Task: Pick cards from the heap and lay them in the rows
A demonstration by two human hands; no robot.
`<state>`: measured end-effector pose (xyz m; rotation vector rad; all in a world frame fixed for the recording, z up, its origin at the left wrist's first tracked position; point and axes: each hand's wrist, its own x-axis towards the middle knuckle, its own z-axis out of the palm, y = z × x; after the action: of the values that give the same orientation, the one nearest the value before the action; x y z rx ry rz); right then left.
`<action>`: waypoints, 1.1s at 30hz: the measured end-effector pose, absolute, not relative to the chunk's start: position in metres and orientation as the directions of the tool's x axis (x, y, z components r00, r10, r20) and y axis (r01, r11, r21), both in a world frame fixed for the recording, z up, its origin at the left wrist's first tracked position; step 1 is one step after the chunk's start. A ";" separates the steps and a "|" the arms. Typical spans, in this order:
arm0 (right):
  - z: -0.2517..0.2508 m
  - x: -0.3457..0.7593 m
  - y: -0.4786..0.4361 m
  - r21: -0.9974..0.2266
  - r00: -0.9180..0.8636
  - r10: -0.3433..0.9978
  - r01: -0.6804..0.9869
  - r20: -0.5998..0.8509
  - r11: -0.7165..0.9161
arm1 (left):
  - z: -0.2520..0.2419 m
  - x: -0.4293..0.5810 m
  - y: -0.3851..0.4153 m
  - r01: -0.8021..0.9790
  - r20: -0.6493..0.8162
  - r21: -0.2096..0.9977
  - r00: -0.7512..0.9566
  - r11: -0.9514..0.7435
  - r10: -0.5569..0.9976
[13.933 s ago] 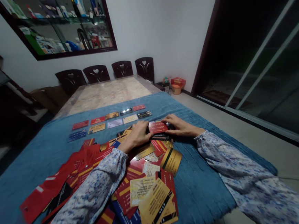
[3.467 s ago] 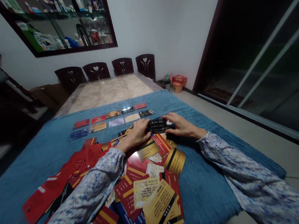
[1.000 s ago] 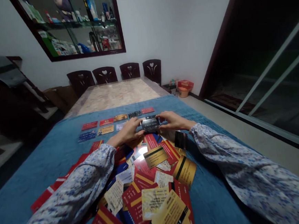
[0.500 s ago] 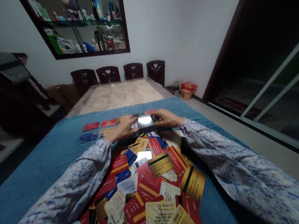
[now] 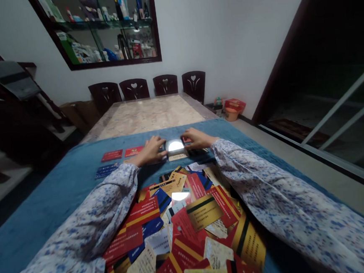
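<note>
Holding a shiny card (image 5: 174,146) between left hand (image 5: 151,150) and right hand (image 5: 196,138).
Gripping both ends, beyond the near card heap (image 5: 203,212) on the blue cloth (image 5: 62,186).

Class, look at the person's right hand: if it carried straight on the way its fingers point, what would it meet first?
The right hand would probably first meet the glossy rectangular card with the bright white glare; depth is unclear, so they may already touch.

Four chairs (image 5: 199,93); orange tub (image 5: 231,115)
</note>
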<state>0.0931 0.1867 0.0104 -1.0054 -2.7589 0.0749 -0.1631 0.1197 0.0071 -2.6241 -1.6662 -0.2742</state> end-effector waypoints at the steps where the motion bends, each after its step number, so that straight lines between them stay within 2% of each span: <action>1: 0.010 0.092 0.191 -0.104 -0.747 0.643 0.635 0.169 0.765 | 0.007 -0.164 0.122 0.904 0.153 0.077 0.407 -0.421 0.901; 15: 0.012 0.070 0.213 -0.018 -0.701 0.712 0.712 0.046 0.702 | -0.003 -0.171 0.157 0.928 0.096 0.050 0.365 -0.370 0.926; 21: 0.010 0.064 0.220 0.012 -0.682 0.731 0.731 -0.013 0.682 | -0.006 -0.170 0.165 0.933 0.077 0.075 0.347 -0.352 0.935; 33: 0.010 0.056 0.229 0.068 -0.652 0.751 0.749 -0.101 0.659 | -0.003 -0.165 0.168 0.944 -0.003 -0.013 0.331 -0.331 0.944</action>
<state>0.0557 0.2288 0.0098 -1.3487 -2.9700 -0.0333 -0.1655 0.1682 -0.0034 -2.5554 -1.8115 0.0156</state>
